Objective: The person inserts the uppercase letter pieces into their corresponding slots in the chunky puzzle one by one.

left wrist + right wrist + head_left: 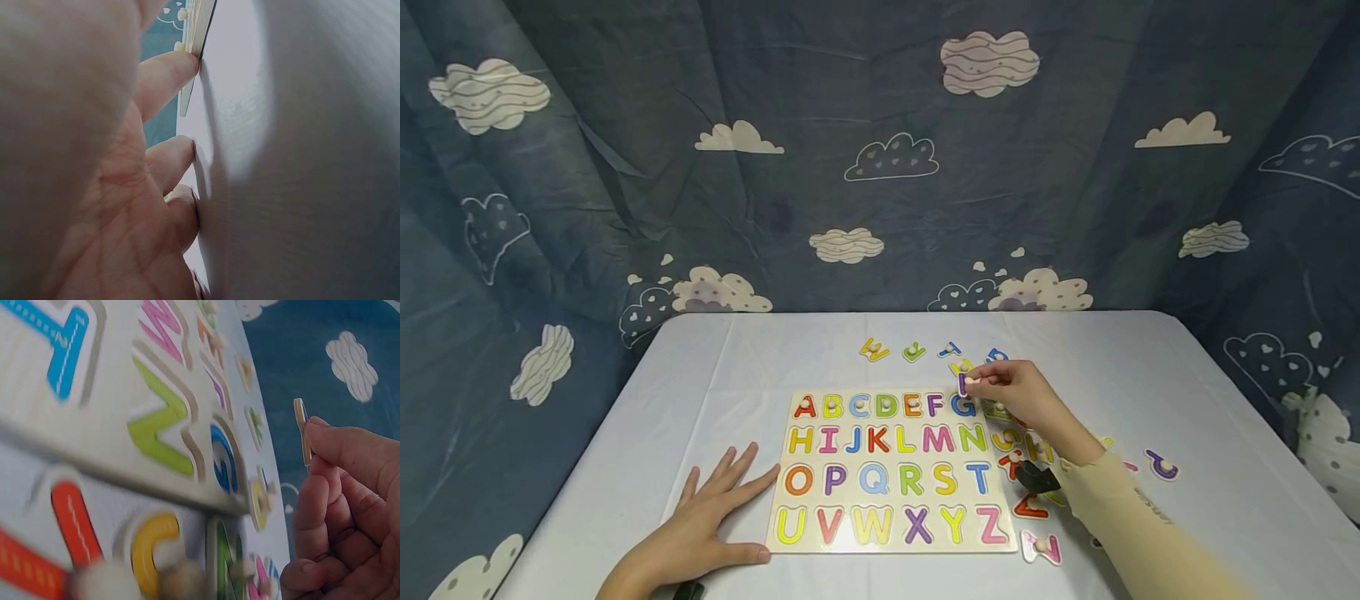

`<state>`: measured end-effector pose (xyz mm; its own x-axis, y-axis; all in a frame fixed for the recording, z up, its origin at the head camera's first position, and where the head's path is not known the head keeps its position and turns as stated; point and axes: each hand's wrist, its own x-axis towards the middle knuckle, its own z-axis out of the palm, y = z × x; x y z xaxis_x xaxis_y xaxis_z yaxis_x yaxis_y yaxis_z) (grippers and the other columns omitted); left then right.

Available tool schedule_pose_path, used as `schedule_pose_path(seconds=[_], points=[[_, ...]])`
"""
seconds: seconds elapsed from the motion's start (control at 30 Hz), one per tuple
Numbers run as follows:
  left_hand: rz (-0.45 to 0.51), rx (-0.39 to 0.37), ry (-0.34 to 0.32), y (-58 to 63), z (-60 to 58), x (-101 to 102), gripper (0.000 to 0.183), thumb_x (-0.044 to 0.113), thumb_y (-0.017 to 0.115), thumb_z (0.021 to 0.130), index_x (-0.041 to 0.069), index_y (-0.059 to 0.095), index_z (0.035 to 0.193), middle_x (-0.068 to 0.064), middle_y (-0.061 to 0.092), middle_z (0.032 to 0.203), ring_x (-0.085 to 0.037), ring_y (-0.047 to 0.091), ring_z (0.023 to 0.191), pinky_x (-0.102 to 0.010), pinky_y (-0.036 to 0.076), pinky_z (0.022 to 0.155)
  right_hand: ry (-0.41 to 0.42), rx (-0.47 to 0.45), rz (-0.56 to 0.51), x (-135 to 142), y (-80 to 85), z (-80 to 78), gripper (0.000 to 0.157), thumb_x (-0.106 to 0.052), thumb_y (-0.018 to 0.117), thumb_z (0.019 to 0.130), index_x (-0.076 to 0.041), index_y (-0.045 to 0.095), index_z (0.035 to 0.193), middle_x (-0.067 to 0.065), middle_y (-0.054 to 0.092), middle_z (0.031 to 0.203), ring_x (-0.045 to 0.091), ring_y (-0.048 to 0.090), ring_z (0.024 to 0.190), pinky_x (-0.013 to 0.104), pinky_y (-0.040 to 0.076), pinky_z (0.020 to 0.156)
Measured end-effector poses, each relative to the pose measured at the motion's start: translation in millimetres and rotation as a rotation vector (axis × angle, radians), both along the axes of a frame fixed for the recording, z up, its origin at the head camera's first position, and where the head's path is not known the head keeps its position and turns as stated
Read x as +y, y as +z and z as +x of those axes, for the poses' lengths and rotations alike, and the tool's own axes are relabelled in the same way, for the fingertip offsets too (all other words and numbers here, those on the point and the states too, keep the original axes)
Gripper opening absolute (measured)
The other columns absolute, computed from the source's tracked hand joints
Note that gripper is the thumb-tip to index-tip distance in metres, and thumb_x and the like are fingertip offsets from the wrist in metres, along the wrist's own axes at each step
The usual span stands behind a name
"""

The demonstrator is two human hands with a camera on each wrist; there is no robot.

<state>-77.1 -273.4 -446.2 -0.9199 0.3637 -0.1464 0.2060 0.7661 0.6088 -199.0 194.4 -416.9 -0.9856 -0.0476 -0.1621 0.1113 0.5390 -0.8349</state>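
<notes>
A wooden alphabet board (887, 495) lies flat on the table, with coloured letters in rows. Knobbed letter pieces sit in its top row from A to E, such as the red A (805, 407). Above the board's upper right corner, my right hand (1018, 396) pinches a small purple letter piece (962, 384) between thumb and fingers. It appears edge-on in the right wrist view, so which letter it is cannot be told. My left hand (711, 512) rests on the table with fingers spread; its index fingertip (187, 61) and thumb touch the board's left edge.
Loose knobbed letter pieces lie along the back, including a green one (913, 352). More crowd the board's right side, among them a pink one (1041, 547), partly under my right forearm. A purple piece (1162, 465) lies farther right. A cloud-patterned curtain (880, 200) hangs behind the table.
</notes>
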Motion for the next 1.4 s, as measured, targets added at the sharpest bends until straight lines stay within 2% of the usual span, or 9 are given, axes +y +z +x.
schedule_pose_path(seconds=[0.4, 0.6, 0.8, 1.4], points=[[-0.011, -0.016, -0.004, 3.0, -2.7, 1.9, 0.104, 0.067, 0.091, 0.067, 0.04, 0.052, 0.159, -0.012, 0.024, 0.18, -0.052, 0.005, 0.166, -0.084, -0.01, 0.122, 0.069, 0.05, 0.042, -29.5, -5.9, -5.1, 0.022, -0.019, 0.083, 0.095, -0.002, 0.08, 0.109, 0.001, 0.064, 0.08, 0.015, 0.055, 0.076, 0.021, 0.042, 0.06], [-0.011, -0.024, -0.002, 3.1, -1.7, 1.9, 0.103, 0.066, 0.092, 0.068, 0.039, 0.052, 0.159, -0.012, 0.024, 0.18, -0.052, 0.005, 0.166, -0.084, -0.01, 0.122, 0.072, 0.048, 0.072, -36.0, -11.9, -7.3, 0.018, -0.017, 0.084, 0.093, -0.003, 0.081, 0.104, 0.0, 0.063, 0.078, 0.014, 0.053, 0.072, 0.022, 0.039, 0.056], [-0.018, -0.03, 0.008, 2.6, -0.7, 2.1, 0.104, 0.066, 0.092, 0.067, 0.039, 0.053, 0.159, -0.012, 0.024, 0.18, -0.052, 0.005, 0.166, -0.084, -0.01, 0.122, 0.056, 0.037, 0.115, -40.3, -15.3, -9.2, 0.015, -0.016, 0.084, 0.09, -0.005, 0.082, 0.099, 0.0, 0.062, 0.078, 0.015, 0.054, 0.074, 0.023, 0.04, 0.059], [-0.018, -0.037, 0.016, 4.3, 0.1, 1.8, 0.104, 0.065, 0.093, 0.066, 0.037, 0.053, 0.159, -0.013, 0.024, 0.18, -0.052, 0.005, 0.166, -0.084, -0.011, 0.122, 0.054, 0.002, 0.136, -48.0, -14.6, -9.9, 0.014, -0.015, 0.087, 0.089, -0.006, 0.081, 0.097, 0.003, 0.064, 0.081, 0.016, 0.055, 0.074, 0.023, 0.042, 0.06]])
